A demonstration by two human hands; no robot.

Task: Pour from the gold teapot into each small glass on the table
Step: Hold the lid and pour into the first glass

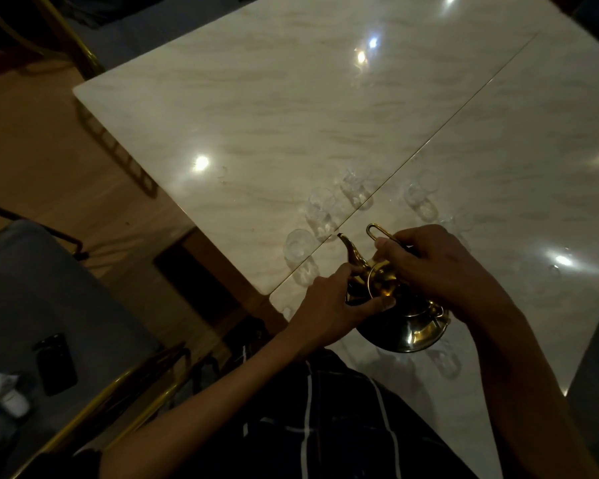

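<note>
The gold teapot (405,326) stands near the front edge of the marble table (291,108), its spout (348,248) pointing up and left toward the glasses. My right hand (433,267) grips the teapot's looped handle from above. My left hand (329,302) holds the lid and neck at the base of the spout, thumb across the lid. Several small clear glasses stand in an arc beyond the pot: one at the left (300,254), one behind it (322,212), one further back (355,186), one at the right (421,198). Another glass (446,363) stands close in front of the pot.
A seam (464,122) runs diagonally across the table top. To the left stands a gold-framed chair (25,271) with a dark phone (54,363) and a white object (11,392) on its seat. Wooden floor lies beyond the table's left edge.
</note>
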